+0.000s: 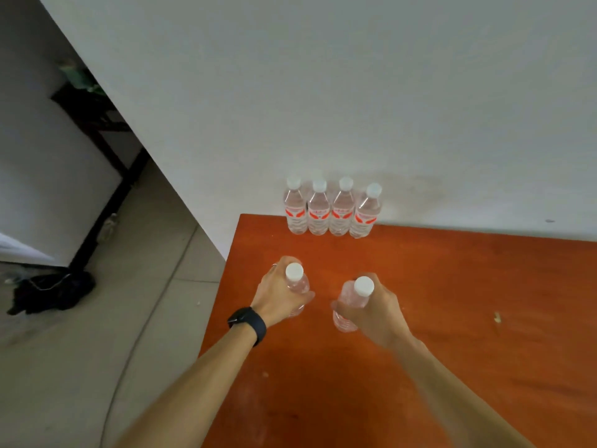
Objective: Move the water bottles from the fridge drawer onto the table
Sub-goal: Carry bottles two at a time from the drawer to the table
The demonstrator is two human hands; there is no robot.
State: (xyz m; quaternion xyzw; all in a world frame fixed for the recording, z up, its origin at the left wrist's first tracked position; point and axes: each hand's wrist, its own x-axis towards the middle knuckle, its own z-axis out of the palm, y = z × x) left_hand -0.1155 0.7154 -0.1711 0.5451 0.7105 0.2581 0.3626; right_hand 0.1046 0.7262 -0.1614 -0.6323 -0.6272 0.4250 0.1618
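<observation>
Over the orange wooden table (452, 318) I hold two clear water bottles with white caps. My left hand (277, 294) grips one bottle (295, 276) around its body, near the table's left edge. My right hand (374, 310) grips the other bottle (355, 294), which leans slightly. Whether either bottle touches the tabletop I cannot tell. Several more bottles (332, 210) with red-and-white labels stand upright in a row at the table's back edge, against the white wall.
The table's left edge (226, 286) drops to a tiled floor. A dark cloth bundle (51, 294) lies on the floor at the left beside a white appliance with a black frame (97, 221). Bare tabletop stretches to the right.
</observation>
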